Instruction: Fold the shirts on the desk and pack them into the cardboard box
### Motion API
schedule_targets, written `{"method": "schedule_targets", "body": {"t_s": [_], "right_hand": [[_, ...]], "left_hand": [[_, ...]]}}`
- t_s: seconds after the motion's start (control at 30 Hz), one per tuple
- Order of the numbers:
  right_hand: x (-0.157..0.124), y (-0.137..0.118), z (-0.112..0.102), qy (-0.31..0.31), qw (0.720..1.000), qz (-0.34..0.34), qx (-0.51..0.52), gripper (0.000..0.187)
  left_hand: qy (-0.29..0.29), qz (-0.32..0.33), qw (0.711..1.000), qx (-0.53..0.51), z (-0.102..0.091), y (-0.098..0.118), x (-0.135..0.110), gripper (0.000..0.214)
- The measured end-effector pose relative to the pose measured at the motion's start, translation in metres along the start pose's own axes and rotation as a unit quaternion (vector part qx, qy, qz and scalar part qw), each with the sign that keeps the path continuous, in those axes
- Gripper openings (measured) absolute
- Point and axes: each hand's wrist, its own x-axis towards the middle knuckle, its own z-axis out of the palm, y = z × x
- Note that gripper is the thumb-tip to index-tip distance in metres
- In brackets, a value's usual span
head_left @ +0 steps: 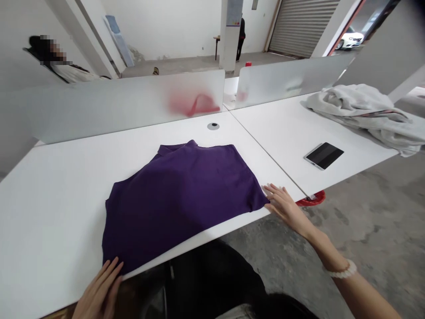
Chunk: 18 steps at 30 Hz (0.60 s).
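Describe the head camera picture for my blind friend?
A left hand and a right hand rest at the near corners of a purple shirt spread on a white table. A dark tablet and heaped grey cloth lie further right.

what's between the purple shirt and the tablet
Between shirt and tablet lies only bare white table, crossed by the seam where two desks join, seen in the head view.

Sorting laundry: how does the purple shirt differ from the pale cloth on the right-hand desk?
The purple shirt is deep violet, the pale cloth off-white. The purple shirt lies spread flat; the pale cloth sits in a crumpled heap. The left hand and right hand touch the purple shirt's near corners; nobody touches the pale cloth. Both lie on white desks.
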Motion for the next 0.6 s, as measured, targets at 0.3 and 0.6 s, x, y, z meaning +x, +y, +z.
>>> {"method": "schedule_targets", "body": {"t_s": [0.3,0.6], "right_hand": [[0.022,0.011,-0.040,0.053,0.996,-0.034,-0.056,0.035],[-0.010,-0.023,-0.029,-0.084,0.922,0.257,0.276,0.050]], "left_hand": [[0.063,-0.015,0.998,-0.014,-0.002,0.006,0.006,0.043],[0.057,-0.023,0.998,0.035,0.000,0.079,0.055,0.030]]}}
